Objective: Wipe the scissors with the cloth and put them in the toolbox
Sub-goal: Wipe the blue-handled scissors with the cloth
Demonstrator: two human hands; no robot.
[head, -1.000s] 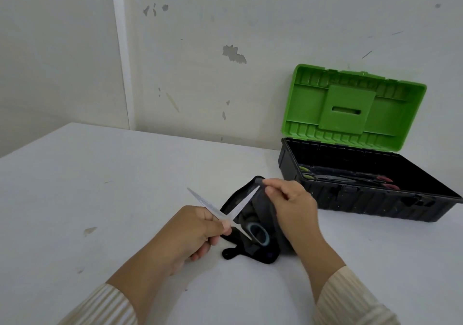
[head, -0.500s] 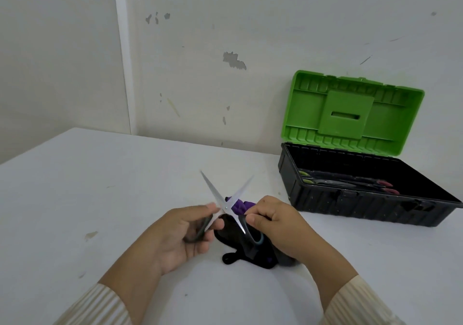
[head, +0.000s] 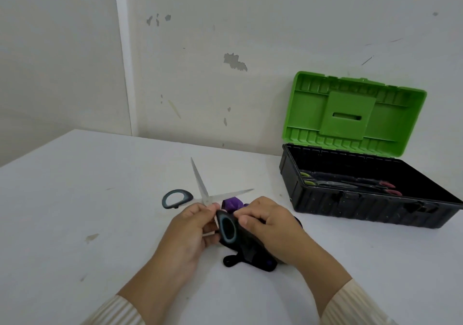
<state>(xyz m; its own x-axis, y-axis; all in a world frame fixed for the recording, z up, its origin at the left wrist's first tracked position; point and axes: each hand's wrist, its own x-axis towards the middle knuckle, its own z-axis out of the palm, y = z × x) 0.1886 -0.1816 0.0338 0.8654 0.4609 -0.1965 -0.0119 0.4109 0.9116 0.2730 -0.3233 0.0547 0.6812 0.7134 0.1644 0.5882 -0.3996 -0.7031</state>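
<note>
Steel scissors [head: 200, 182] with dark loop handles gape wide; left hand [head: 193, 229] pinches the pivot, right hand [head: 270, 227] clutches black-and-purple cloth [head: 250, 252]; exposed edges could cut skin on a slip.

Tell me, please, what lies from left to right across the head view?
Small brown table stain, left hand, right hand, open black plastic toolbox with green lid. Steel-bladed scissors and dark cloth overlap the hands.
</note>
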